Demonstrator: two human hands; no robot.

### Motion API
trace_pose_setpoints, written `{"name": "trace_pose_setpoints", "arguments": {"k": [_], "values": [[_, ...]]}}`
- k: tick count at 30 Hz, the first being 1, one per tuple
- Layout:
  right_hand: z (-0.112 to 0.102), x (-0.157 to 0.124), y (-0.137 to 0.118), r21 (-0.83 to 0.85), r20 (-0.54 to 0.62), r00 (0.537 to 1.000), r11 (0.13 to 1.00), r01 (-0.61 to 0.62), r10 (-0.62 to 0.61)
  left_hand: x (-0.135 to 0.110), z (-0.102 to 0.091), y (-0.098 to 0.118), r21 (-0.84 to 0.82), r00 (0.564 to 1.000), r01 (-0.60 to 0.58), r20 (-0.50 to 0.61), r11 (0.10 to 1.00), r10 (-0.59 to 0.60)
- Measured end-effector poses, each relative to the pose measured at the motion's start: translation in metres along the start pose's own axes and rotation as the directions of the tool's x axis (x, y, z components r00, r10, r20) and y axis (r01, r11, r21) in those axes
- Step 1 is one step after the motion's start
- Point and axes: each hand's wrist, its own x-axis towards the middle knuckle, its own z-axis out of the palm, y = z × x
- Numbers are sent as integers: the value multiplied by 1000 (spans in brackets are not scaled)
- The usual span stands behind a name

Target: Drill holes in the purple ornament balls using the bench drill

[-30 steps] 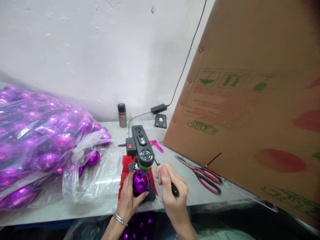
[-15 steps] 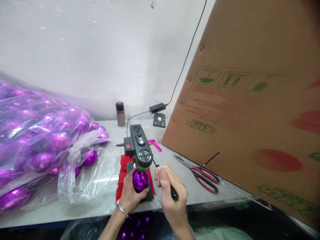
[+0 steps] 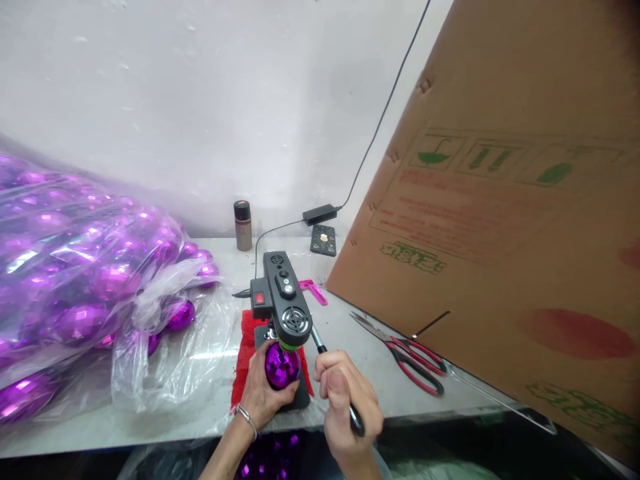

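Lever [image 3: 319,342] now lower, right hand [image 3: 349,403] around it, left hand [image 3: 263,390] around mirror-faceted purple ball [image 3: 283,367].

head view / from person's head / forward-down onto table [image 3: 360,340], wall [image 3: 200,120] beyond / near, height hard to judge

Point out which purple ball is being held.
The ball at the machine, in the left hand. No hand holds the other balls: they're in or beside the bag, or below the table's edge.
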Motion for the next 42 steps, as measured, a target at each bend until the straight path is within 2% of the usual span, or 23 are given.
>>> {"name": "trace_pose_setpoints", "arguments": {"k": [15,20,28,42], "values": [[4,-16,14,58,-58,998,998,-25,29,-4,1,1,0,1000,15,17,1000,-15],[4,-19,14,63,-45,997,996,-56,59,-3,0,4,-7,999,21,28,1000,-20],[4,-21,18,57,-56,998,998,-17,20,-3,0,9,11,1000,5,9,1000,-5],[10,-28,26,65,-136,991,998,17,-8,-1,7,-2,-4,996,-74,-41,997,73]]}}
